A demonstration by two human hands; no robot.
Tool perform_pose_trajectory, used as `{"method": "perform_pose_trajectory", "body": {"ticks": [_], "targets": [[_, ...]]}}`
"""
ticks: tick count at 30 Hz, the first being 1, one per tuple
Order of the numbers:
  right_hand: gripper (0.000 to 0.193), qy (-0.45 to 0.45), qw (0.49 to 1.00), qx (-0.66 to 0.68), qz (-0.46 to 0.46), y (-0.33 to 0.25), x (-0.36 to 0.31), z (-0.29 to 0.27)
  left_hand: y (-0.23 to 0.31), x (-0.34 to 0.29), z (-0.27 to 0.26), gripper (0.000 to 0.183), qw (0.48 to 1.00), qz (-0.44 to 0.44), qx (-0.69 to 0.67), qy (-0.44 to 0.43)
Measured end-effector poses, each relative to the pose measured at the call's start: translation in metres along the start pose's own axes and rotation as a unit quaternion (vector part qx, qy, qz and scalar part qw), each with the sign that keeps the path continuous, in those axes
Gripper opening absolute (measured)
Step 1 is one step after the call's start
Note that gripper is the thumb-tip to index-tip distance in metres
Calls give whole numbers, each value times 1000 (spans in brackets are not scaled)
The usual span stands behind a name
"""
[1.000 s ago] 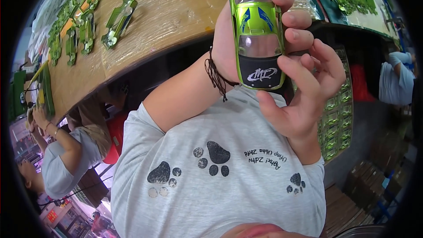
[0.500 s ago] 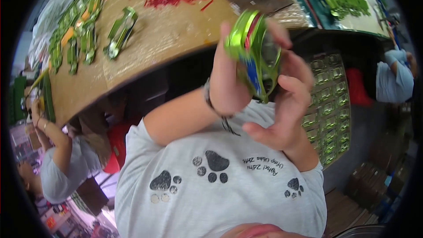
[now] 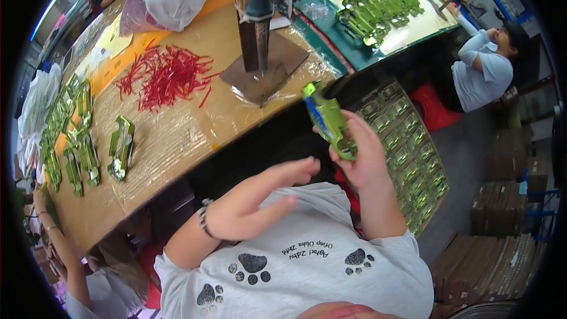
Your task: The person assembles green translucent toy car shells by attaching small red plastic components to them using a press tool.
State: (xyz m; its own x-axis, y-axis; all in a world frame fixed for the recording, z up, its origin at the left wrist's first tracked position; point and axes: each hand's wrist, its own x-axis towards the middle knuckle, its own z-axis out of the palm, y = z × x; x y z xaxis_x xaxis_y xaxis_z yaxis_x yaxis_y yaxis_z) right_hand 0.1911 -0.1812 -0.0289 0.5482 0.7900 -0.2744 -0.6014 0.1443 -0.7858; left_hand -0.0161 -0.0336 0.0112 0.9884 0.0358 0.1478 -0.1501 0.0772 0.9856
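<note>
A shiny green toy car body (image 3: 331, 123) with blue along one side is in my right hand (image 3: 368, 152), gripped near its lower end by thumb and fingers. It is tilted in the air, just off the table's front edge. My left hand (image 3: 251, 201) is apart from it, lower and to the left, with its fingers stretched out and nothing in them. A dark beaded bracelet is on that wrist. One more green car body (image 3: 121, 149) lies alone on the table to the left, near a row of similar bodies (image 3: 74, 124).
Red thin strips (image 3: 168, 77) are heaped on the cardboard-covered table (image 3: 177, 156). Behind it stands a machine post on a metal base plate (image 3: 280, 59). Green car bodies (image 3: 384, 15) cover part of another table; a filled tray (image 3: 407, 159) is at my right. Co-workers sit on both sides.
My left hand has come away from the toy car body and moved down left. My right hand now holds it alone. The view has shifted, showing more of the table.
</note>
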Motion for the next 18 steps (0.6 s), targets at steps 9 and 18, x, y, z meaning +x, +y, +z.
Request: {"method": "perform_pose_trajectory", "body": {"ticks": [9,18], "targets": [[28,214,732,-541,-354,-86,151,-68,23,-113,-92,32,608,-10,652,453],[34,223,551,-729,-341,-110,212,-46,-8,-146,-124,38,569,-148,636,500]]}}
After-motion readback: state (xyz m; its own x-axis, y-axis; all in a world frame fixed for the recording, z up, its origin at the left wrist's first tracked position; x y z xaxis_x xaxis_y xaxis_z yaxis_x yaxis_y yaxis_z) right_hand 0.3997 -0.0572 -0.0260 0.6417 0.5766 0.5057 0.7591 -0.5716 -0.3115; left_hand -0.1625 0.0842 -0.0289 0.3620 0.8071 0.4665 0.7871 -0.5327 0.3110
